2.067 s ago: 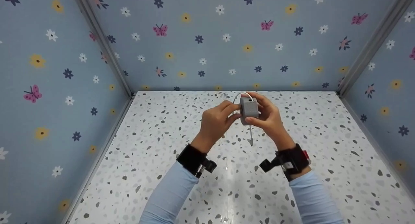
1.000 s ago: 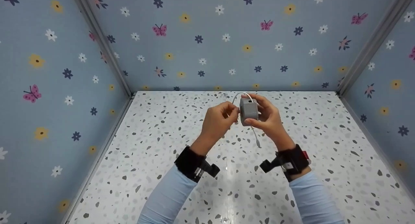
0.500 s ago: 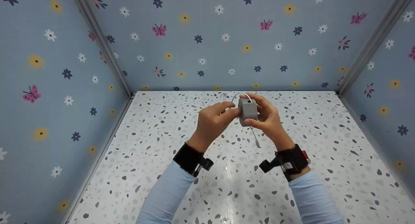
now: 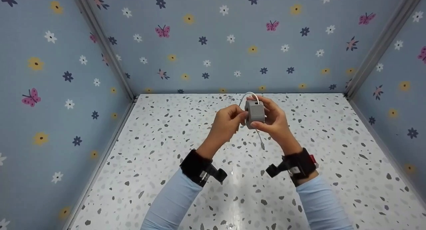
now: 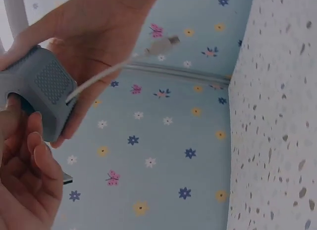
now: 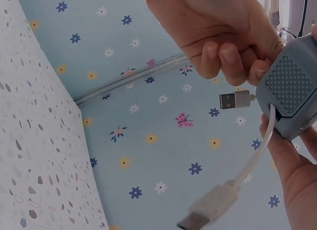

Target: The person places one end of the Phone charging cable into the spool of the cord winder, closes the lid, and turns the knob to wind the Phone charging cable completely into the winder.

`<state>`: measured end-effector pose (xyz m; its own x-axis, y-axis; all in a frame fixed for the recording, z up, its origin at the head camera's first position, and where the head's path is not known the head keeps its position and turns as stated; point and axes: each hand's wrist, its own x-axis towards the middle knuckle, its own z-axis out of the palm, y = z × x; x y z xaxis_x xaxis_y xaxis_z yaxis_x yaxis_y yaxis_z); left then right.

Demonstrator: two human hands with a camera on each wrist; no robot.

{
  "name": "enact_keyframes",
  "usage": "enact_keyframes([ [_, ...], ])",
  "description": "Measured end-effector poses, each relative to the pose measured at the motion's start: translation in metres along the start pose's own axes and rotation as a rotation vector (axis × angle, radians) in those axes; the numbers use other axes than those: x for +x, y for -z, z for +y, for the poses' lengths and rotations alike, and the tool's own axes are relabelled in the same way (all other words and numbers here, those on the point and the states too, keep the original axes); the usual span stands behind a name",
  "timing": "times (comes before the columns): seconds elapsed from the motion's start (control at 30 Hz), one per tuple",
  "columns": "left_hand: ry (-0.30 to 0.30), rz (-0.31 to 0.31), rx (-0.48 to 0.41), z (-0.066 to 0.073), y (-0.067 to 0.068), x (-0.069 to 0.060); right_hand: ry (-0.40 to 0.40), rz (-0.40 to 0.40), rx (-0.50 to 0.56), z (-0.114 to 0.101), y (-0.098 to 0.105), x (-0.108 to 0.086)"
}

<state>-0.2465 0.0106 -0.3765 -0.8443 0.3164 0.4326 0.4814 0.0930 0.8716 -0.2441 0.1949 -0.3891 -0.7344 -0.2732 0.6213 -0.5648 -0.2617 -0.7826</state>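
Grey and textured, the cable winder (image 4: 256, 114) is held above the speckled surface (image 4: 246, 193), just right of the left hand (image 4: 227, 121), its round opening facing that hand, its longer side running roughly away from the person; the right hand (image 4: 277, 120) grips it from the right, while the left fingers bend at the opening, whether pinching anything I cannot tell; a USB-A plug (image 6: 241, 99) shows beside it

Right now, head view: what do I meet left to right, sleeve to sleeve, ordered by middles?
Left sleeve → left wristband → left hand → gray block → right hand → right wristband → right sleeve.
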Motion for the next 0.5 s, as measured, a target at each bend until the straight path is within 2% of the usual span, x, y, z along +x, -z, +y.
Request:
enact_keyframes([
  [0.07, 0.156, -0.011, -0.19, 0.006, -0.002, 0.002, 0.003, 0.006, -0.024, 0.0, 0.0, 0.0],
  [0.17, 0.386, 0.002, -0.428, 0.012, -0.006, 0.005, 0.0, 0.005, -0.087, 0.0, -0.001, 0.0],
  [0.23, 0.503, 0.016, -0.532, 0.015, -0.007, 0.006, -0.001, 0.001, -0.124, 0.0, -0.001, -0.001],
  [0.27, 0.539, 0.02, -0.567, 0.015, -0.007, 0.006, -0.003, -0.001, -0.133, 0.0, -0.001, -0.002],
  [0.33, 0.554, 0.015, -0.595, 0.014, -0.007, 0.005, 0.0, -0.005, -0.134, 0.001, -0.001, -0.002],
  [0.37, 0.533, 0.003, -0.583, 0.013, -0.006, 0.004, 0.003, -0.006, -0.128, 0.001, 0.0, -0.002],
  [0.43, 0.447, -0.026, -0.518, 0.011, -0.004, 0.002, 0.007, -0.006, -0.107, 0.001, 0.001, -0.002],
  [0.5, 0.326, -0.058, -0.424, 0.009, -0.002, 0.0, 0.012, -0.005, -0.075, 0.0, 0.002, -0.002],
])
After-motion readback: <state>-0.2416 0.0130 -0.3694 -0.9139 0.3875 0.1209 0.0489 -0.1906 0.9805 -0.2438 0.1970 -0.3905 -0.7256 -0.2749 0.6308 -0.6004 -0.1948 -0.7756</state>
